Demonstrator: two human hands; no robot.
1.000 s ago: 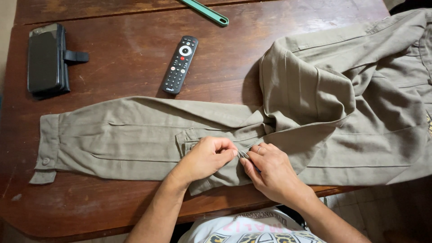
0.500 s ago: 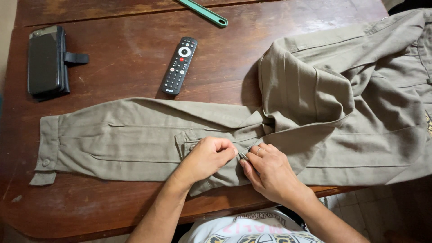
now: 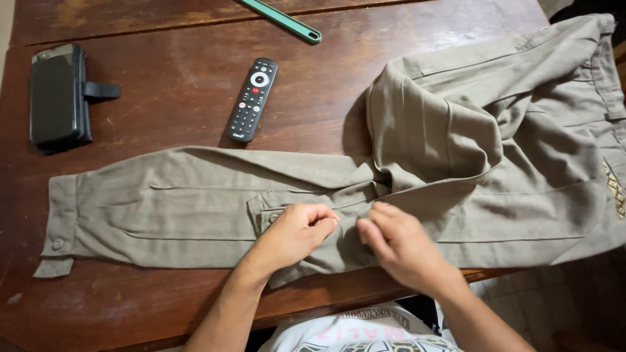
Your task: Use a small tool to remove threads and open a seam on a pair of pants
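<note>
your left hand (image 3: 297, 231) is curled almost closed, fingertips pinching a fold of the trousers (image 3: 326, 208) near the front edge of the tabletop (image 3: 163, 104). your right hand (image 3: 398, 244) sits just beside it, fingers bent and pressed into the same bunched cloth, thumb side toward the left hand; it looks to be gripping the fabric too, though the exact pinch is hidden.

the trousers are a dull olive-khaki woven cloth with a faint ribbed stripe, lying across the tabletop with one leg stretched flat to the left, ending in a buttoned cuff (image 3: 62, 225). a flapped pocket (image 3: 264, 212) with a small button lies just left of your left hand. to the right the cloth heaps into soft folds and pleats.

the tabletop is dark, worn wood, scuffed and glossy. farther back lie a slim black remote (image 3: 252, 100) with small buttons, a black rectangular phone case (image 3: 57, 96) with a strap, and a narrow green bar (image 3: 283, 21).
</note>
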